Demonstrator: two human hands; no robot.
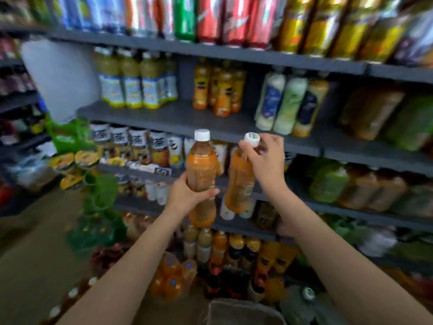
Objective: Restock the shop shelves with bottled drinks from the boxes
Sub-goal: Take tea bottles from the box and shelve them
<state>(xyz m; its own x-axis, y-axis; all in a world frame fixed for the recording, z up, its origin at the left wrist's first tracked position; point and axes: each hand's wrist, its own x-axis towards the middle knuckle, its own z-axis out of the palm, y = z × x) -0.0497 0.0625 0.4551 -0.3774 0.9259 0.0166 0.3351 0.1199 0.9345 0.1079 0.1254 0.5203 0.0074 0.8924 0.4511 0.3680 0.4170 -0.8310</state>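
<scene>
Hands (264,160) with 2 bottles (202,165) before shelf edge (234,134)

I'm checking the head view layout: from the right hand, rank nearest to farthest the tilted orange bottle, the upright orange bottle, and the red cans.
1. Tilted orange bottle: gripped at its neck by the right hand.
2. Upright orange bottle: just leftward, in the left hand.
3. Red cans: top shelf, above.
</scene>
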